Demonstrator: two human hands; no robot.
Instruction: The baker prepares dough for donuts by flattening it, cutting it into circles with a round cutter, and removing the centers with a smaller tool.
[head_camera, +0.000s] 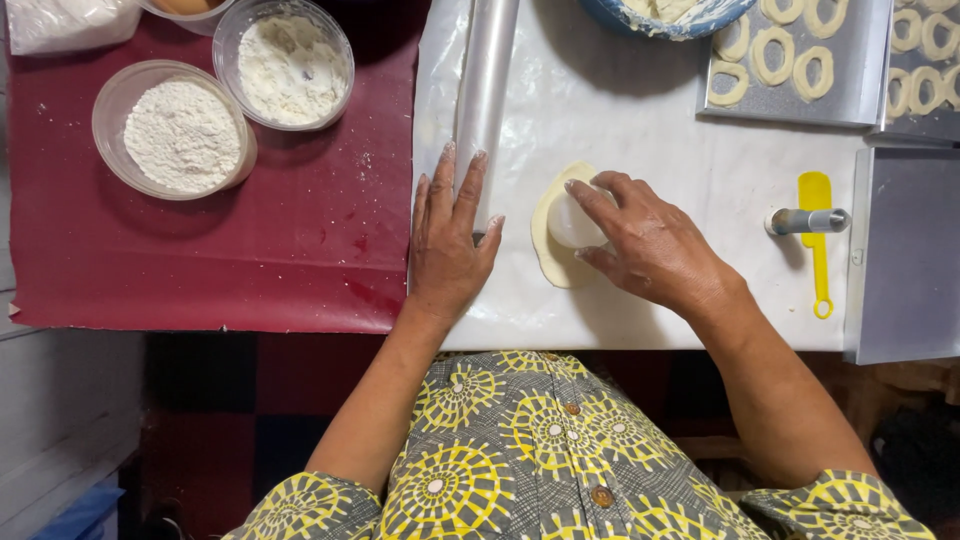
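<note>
1. The right hand (650, 245) is closed around a small white round cutter (572, 222), fingers curled over its top, pressing it down into a flat oval of pale dough (548, 250).
2. The dough lies directly under that grip on the white sheet (650, 130) covering the surface, partly hidden by the cutter and fingers.
3. The left hand (447, 245) holds nothing; it rests flat and open on the sheet just left of the dough, fingertips touching the lower end of a clear rolling pin (487, 85).
4. Judged from its look, the dough is soft, thin and light, likely to stretch or tear if lifted by one edge; it would be better taken from beneath with spread fingers. The cutter looks stiff and light, best held from above around its rim.
5. Beyond the grip sit trays (850, 100) of dough rings (772, 55) and a blue bowl (668, 20). To its right lie a yellow tool (818, 250) and a metal handle (808, 221).
6. Far left of the grip, two bowls of flour (180, 135) stand on a red mat (250, 250).
</note>
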